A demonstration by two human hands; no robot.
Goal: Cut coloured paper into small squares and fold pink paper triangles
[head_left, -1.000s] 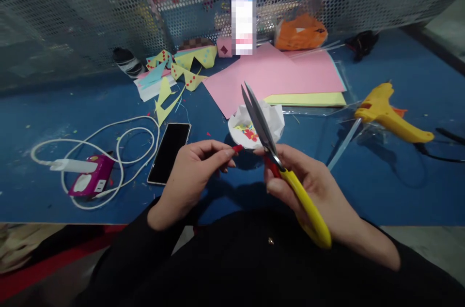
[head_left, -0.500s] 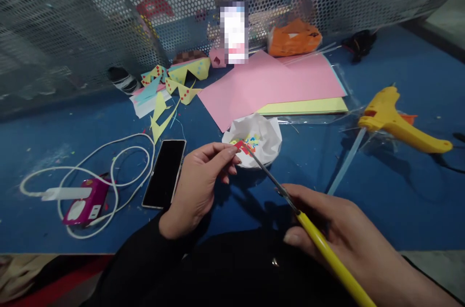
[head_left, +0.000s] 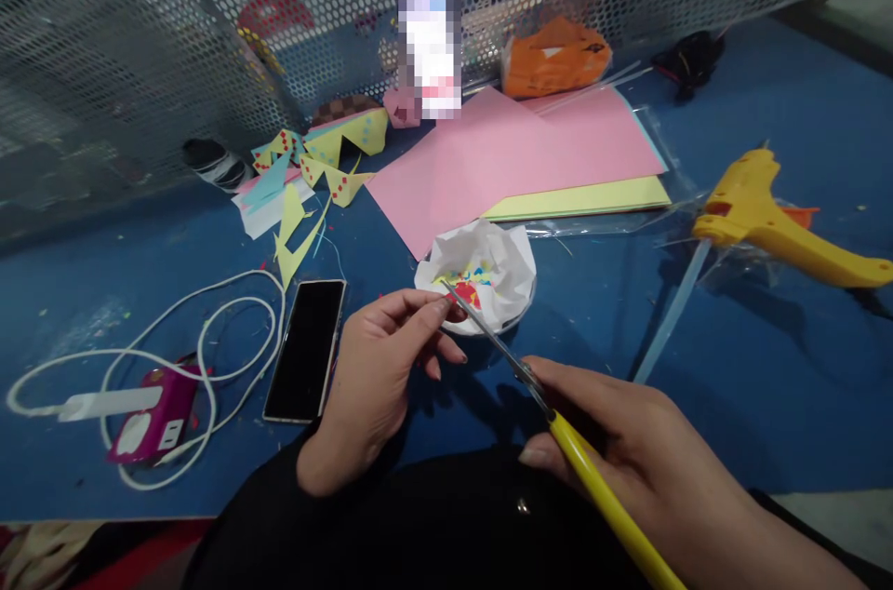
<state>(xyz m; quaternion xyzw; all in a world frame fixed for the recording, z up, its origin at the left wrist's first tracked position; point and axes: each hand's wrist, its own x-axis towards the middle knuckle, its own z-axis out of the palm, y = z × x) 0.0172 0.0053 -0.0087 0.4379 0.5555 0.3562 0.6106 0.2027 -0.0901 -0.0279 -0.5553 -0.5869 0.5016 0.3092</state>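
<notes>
Between thumb and fingertips my left hand (head_left: pixel 380 367) pinches a small piece of red paper (head_left: pixel 453 300), mostly covered by the fingers. My right hand (head_left: pixel 628 432) is wrapped round the yellow handle of a pair of scissors (head_left: pixel 586 469). The scissor blades point up and left, their tips at the red paper. Just beyond both hands, a bowl lined with crumpled white paper (head_left: pixel 513 255) holds tiny red, yellow and blue paper bits (head_left: pixel 467 278). The blades and left fingertips overlap its near rim in view.
Left of my left hand lie a black-screened phone (head_left: pixel 307 348) and a purple box (head_left: pixel 160 413) with a looped white cable. Pink sheets (head_left: pixel 474 153) and cut yellow paper shapes (head_left: pixel 341 176) lie behind. At right rests a yellow glue gun (head_left: pixel 746 208). A perforated metal panel (head_left: pixel 335 22) stands behind.
The whole view has shifted slightly. The scissor tips have moved left, closer to my left fingertips and across the red paper. Both hands keep their grip.
</notes>
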